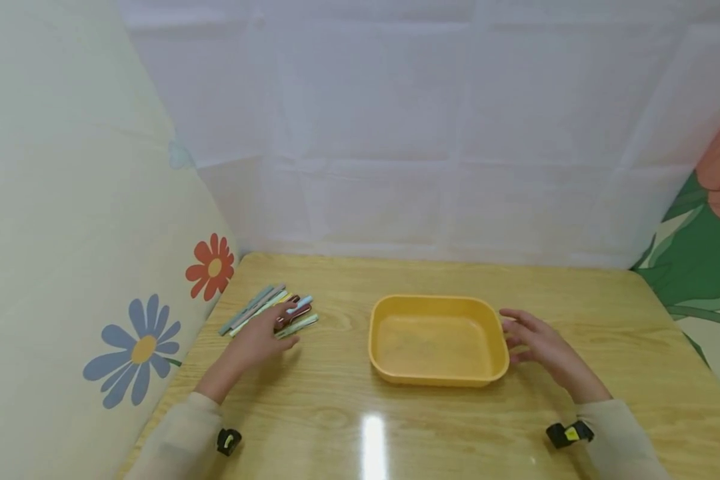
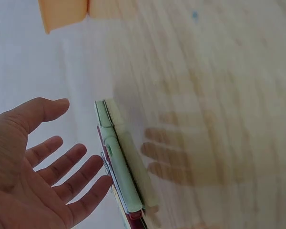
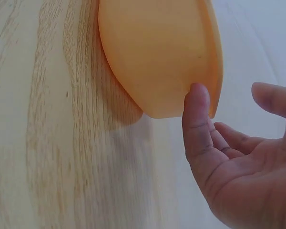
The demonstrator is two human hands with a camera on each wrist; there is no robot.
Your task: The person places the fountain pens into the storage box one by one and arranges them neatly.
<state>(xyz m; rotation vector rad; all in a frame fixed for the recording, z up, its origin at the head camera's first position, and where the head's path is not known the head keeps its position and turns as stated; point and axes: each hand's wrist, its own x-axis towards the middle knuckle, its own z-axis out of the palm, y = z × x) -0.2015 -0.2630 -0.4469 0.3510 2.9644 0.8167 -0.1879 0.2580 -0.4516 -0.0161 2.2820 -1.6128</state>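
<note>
In the head view, my left hand [image 1: 258, 341] is at a bunch of slim pens [image 1: 251, 312] on the left of the table, its fingers spread and bent a little. The left wrist view shows a light green pen [image 2: 120, 171] nearest the fingertips, with a dark red one partly behind it; nothing is gripped. A yellow plastic tray [image 1: 438, 381] with raised sides stands right of the middle. Beside its right end is my right hand [image 1: 539, 343], fingers loosely spread. In the right wrist view a fingertip overlaps the tray wall [image 3: 157, 62]; whether it touches, I cannot tell.
The wooden table [image 1: 336, 427] ends at a white sheet [image 1: 360, 133] behind. Flower-patterned coverings [image 1: 126, 267] flank both sides. A black band with a yellow mark [image 1: 570, 435] is at the right wrist, and a similar black piece [image 1: 229, 441] at the left.
</note>
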